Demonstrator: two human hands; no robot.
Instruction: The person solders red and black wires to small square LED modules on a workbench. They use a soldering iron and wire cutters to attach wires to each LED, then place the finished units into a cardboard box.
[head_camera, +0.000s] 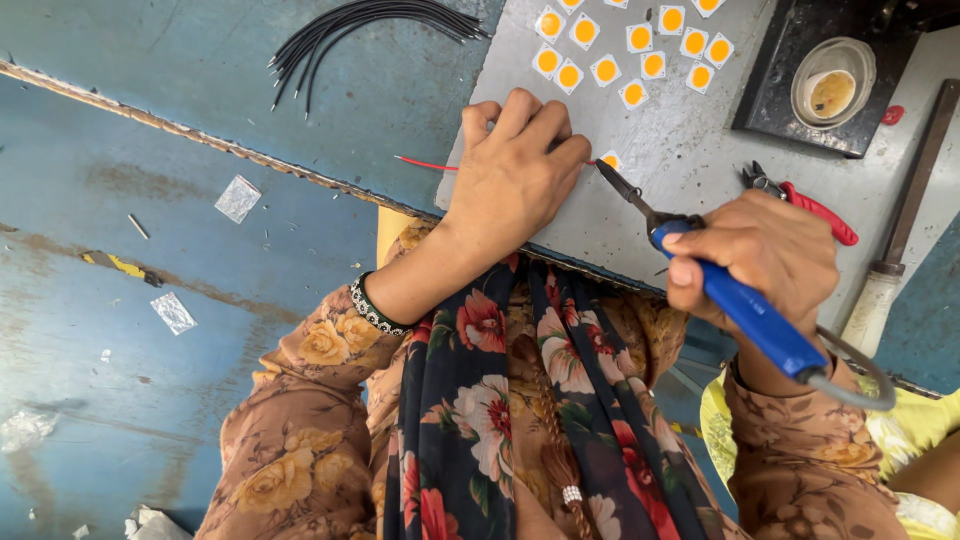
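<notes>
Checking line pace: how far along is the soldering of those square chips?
Done: cannot tell; no finished pieces show. In hand: left hand pins a red wire at one square chip, and right hand brings the blue soldering iron to it. Left: loose square chips and the black wire bundle.

Brown long sleeves printed with yellow roses cover both arms. A beaded black-and-white bracelet circles the left wrist. A dark navy scarf with red and white flowers hangs down the middle.
</notes>
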